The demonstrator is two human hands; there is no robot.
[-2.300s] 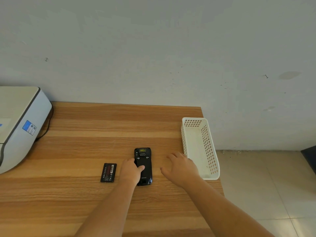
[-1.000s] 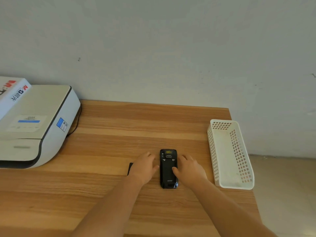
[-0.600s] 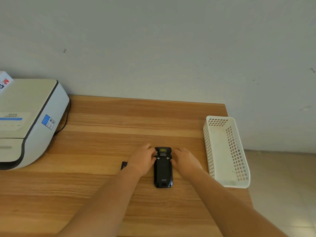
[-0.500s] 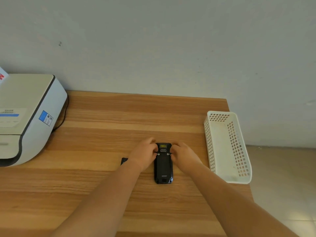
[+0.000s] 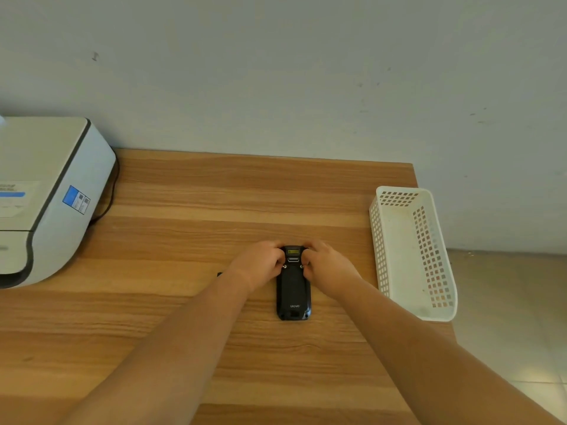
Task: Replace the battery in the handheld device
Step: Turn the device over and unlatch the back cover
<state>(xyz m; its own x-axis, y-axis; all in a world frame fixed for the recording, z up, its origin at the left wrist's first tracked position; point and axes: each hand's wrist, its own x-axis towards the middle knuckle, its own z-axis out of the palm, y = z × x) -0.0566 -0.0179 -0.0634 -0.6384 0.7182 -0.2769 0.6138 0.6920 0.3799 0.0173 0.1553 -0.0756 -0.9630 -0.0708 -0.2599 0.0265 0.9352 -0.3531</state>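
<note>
black rectangular plastic handheld device [image 5: 293,286] lies back-up on wooden table [image 5: 214,204] | left hand [image 5: 260,265] and right hand [image 5: 325,266] pinch its far end from both sides | long axis runs from grip toward the person | both hands equally near

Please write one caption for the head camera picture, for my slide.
Both hands, left and right, grip the top end of a black handheld device lying on a wooden table.
</note>
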